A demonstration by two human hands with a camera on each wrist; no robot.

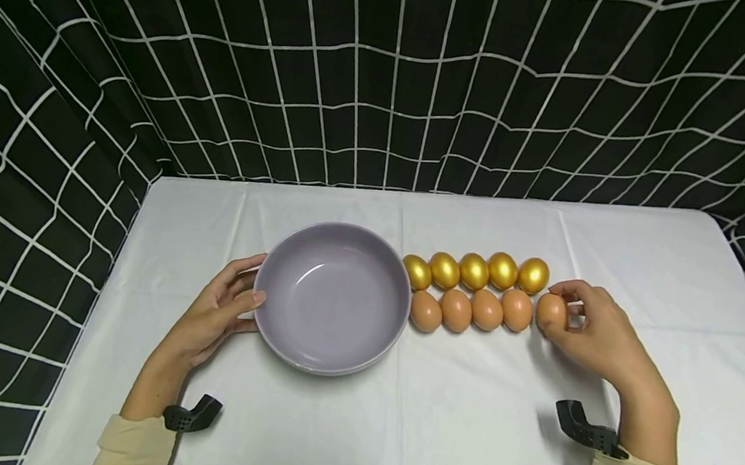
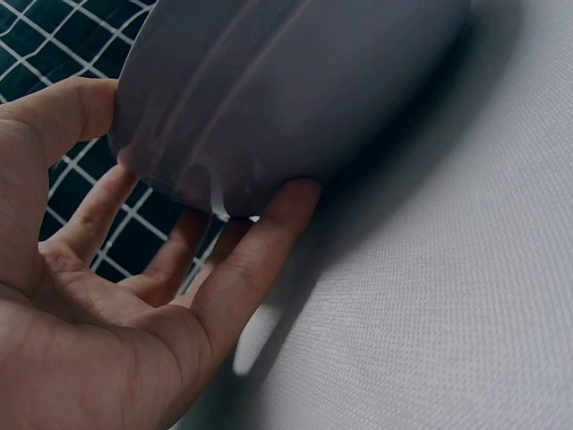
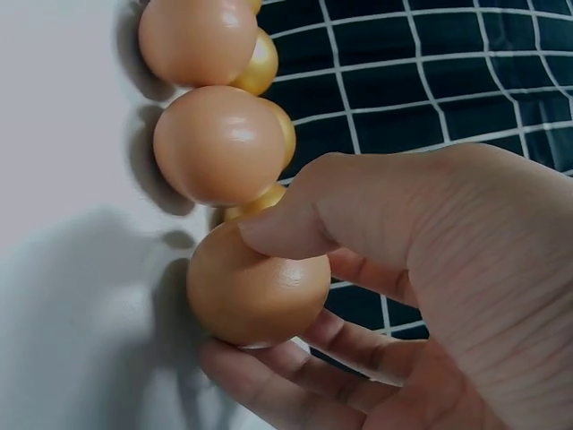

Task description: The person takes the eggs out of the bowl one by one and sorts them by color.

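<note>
A wide lavender bowl [image 1: 333,300] stands upright, with nothing inside it. My left hand [image 1: 217,311] holds the bowl at its left side; in the left wrist view the thumb meets the rim and the fingers [image 2: 260,260] spread against the outer wall. On the right, my right hand [image 1: 597,332] grips a brown egg [image 1: 551,312] between thumb and fingers, at the right end of a row of brown eggs [image 1: 487,310]. Seen from the right wrist, the thumb lies on top of that egg [image 3: 255,287] and fingertips are beneath it. Behind runs a row of golden eggs [image 1: 474,271].
A white cloth [image 1: 447,430] covers the table. Black fabric with a white grid [image 1: 395,83] hangs behind and at the sides. Both egg rows begin close against the bowl's right side. A black wrist device [image 1: 590,430] sits on each forearm.
</note>
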